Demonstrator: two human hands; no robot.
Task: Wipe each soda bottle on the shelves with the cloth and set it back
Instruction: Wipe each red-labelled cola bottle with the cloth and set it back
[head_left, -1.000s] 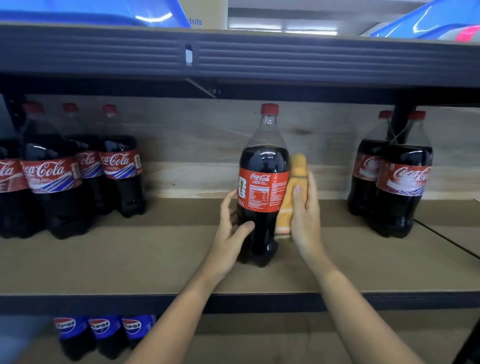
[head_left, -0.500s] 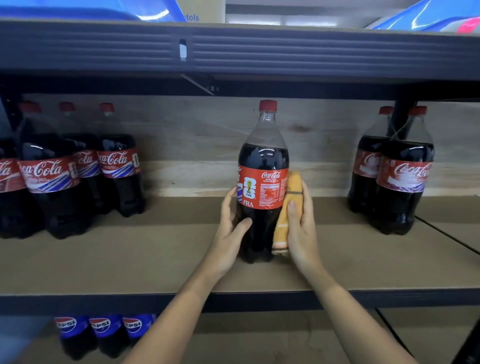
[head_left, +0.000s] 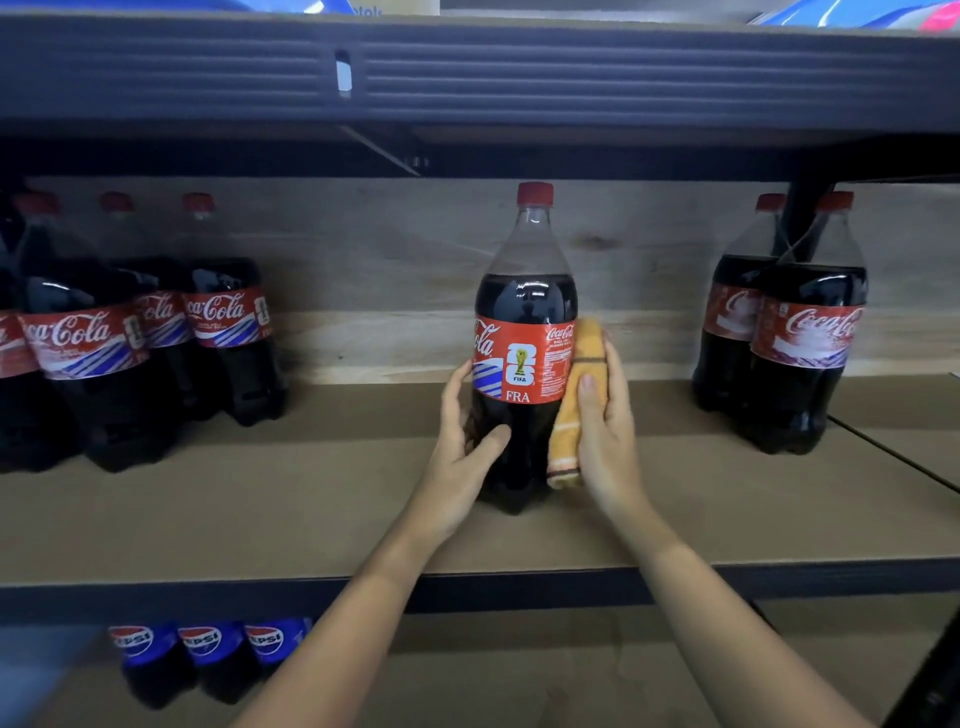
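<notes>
The left hand (head_left: 460, 447) is curling its fingers and thumb around the lower left side of a Coca-Cola bottle (head_left: 524, 358), while the right hand (head_left: 605, 431) is pressing a folded orange cloth (head_left: 576, 405) flat against the bottle's right side with straight fingers. The bottle, dark cola under a red cap and a red label reading FRA, is standing upright between both hands, cap pointing up, on the brown middle shelf (head_left: 311, 499), well apart from other Coca-Cola bottles (head_left: 223, 322) on either side.
</notes>
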